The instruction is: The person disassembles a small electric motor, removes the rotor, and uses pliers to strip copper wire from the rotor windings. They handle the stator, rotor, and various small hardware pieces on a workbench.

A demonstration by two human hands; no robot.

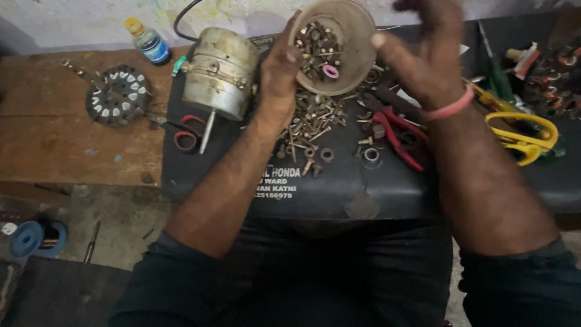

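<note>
My left hand point(278, 75) grips the rim of a small round plastic bowl point(357, 36), held tilted above the bench. Inside the bowl lie several screws, nuts and a pink washer point(330, 71). My right hand point(423, 57) hovers just right of the bowl with fingers spread and nothing in it; a pink band circles its wrist. Below the bowl a heap of loose screws and nuts point(315, 124) lies on a black mat point(339, 188).
A grey motor housing point(219, 72) with a shaft stands left of the bowl. A round stator point(118, 95) and a small bottle point(149, 42) sit on the wooden bench. Red-handled pliers point(396, 136), yellow scissors point(523, 136) and red-handled scissors point(184, 134) lie around.
</note>
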